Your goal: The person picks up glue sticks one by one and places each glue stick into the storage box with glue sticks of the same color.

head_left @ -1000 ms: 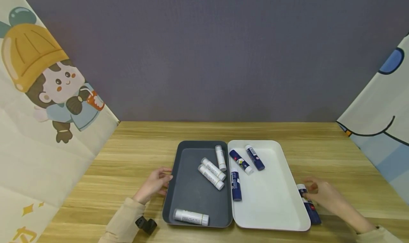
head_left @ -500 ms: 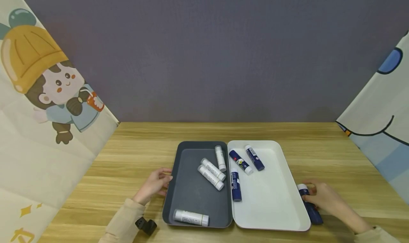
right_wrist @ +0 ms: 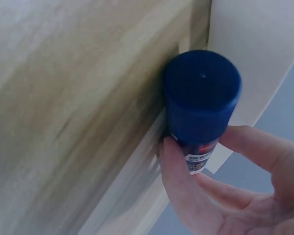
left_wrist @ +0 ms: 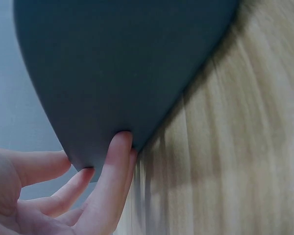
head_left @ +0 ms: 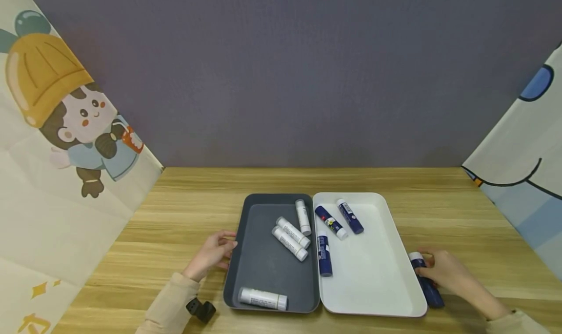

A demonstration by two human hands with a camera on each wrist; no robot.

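My right hand (head_left: 450, 274) pinches a dark blue glue stick (head_left: 429, 291) with a white end. It lies along the white tray's (head_left: 373, 280) outer right side. In the right wrist view, thumb and fingers hold the sides of this glue stick (right_wrist: 202, 93), its blue end towards the camera. My left hand (head_left: 211, 254) touches the dark grey tray's (head_left: 252, 265) left edge; in the left wrist view its fingertips (left_wrist: 121, 139) rest on the tray's outer wall (left_wrist: 122, 68). Several white glue sticks (head_left: 290, 244) lie in the grey tray. The white tray contains 3 blue glue sticks (head_left: 350, 217).
Both trays stand side by side on a wooden table (head_left: 184, 202). A grey wall (head_left: 307, 80) rises behind the table. Printed cloths hang at the left (head_left: 39, 187) and right (head_left: 527, 178). A small black device (head_left: 200, 309) sits by the left wrist.
My right fingers have closed onto the blue glue stick, whose near end has shifted slightly to the right. The left hand and both trays have stayed in place.
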